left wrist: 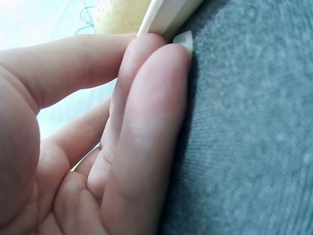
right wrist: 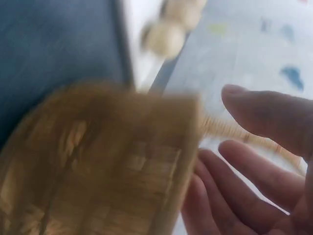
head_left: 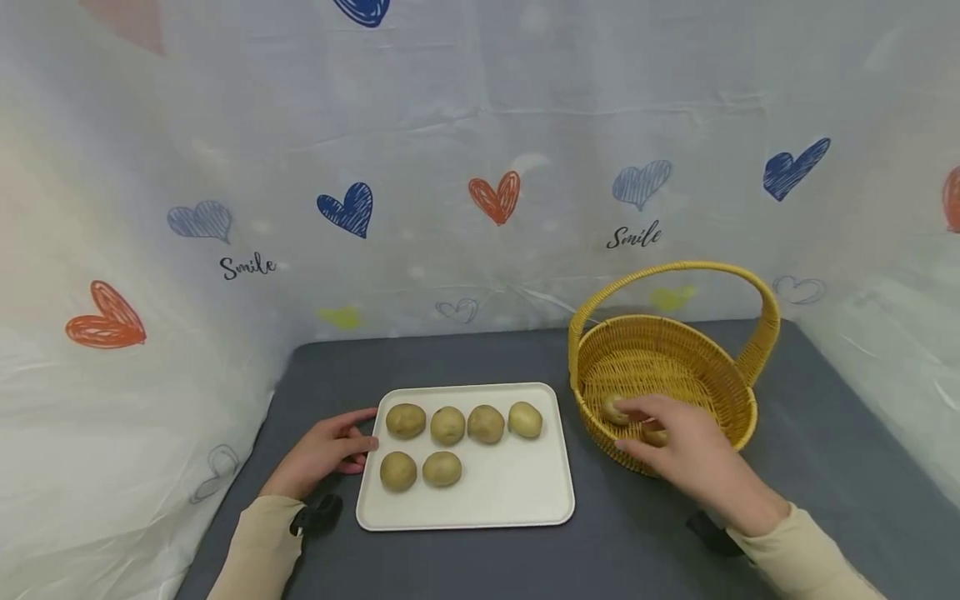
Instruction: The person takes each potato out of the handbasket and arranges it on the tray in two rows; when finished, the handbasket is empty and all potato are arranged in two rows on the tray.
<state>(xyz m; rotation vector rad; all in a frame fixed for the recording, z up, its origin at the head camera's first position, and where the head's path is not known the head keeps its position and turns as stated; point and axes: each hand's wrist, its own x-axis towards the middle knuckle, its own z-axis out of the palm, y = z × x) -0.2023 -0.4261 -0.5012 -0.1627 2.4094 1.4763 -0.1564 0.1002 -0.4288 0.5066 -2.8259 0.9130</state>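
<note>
A white rectangular tray point(head_left: 510, 492) carries several potatoes point(head_left: 486, 424) in two rows. My left hand point(head_left: 322, 450) holds the tray's left edge; in the left wrist view, its fingertips point(left wrist: 159, 73) meet at the tray's rim point(left wrist: 164, 17). Over the front of a yellow wicker basket point(head_left: 667, 333), my right hand point(head_left: 693, 450) has thumb and fingers apart. Inside the basket, one potato point(head_left: 613, 409) lies by the fingertips and another point(head_left: 655, 437) is partly hidden under the hand. The right wrist view shows nothing between thumb and fingers; the basket wall point(right wrist: 107, 161) is blurred there.
A dark grey cloth point(head_left: 465, 567) covers the table. The basket's tall arched handle point(head_left: 678, 267) rises above its rim. White sheeting point(head_left: 420, 142) printed with hearts hangs behind and at both sides. Each wrist wears a dark band point(head_left: 318, 515).
</note>
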